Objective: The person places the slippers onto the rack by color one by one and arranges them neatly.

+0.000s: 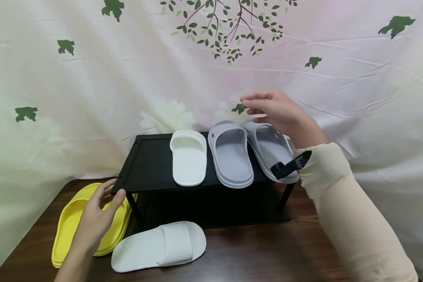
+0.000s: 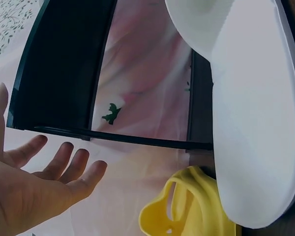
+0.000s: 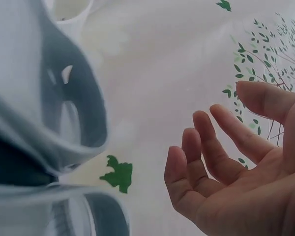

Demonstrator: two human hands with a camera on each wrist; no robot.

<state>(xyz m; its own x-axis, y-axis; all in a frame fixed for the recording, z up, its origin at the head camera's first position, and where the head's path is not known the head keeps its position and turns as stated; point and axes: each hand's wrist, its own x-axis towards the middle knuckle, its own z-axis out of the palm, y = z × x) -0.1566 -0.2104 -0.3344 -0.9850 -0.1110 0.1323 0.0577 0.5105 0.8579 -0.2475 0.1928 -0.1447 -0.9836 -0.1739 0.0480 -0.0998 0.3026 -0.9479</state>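
Observation:
A black two-tier shoe rack [image 1: 146,160] carries a white clog-style slipper [image 1: 189,164] and two grey slippers, one in the middle [image 1: 232,156] and one at the right end [image 1: 268,150]. My left hand [image 1: 96,213] is beside the rack's front left corner, fingers spread and relaxed, over yellow slippers [image 1: 68,227]. In the left wrist view that hand [image 2: 44,182] holds nothing; whether a finger touches the rack I cannot tell. Above the right grey slipper hovers my right hand [image 1: 276,111], its fingers loosely bent around nothing; the right wrist view shows this hand [image 3: 236,182] apart from the slippers.
A white ribbed-strap slide [image 1: 137,250] lies on the dark wooden surface [image 1: 253,254] before the rack. Close behind hangs a pale curtain [image 1: 91,98] printed with leaves and branches. The rack's lower tier [image 1: 211,207] sits in shadow.

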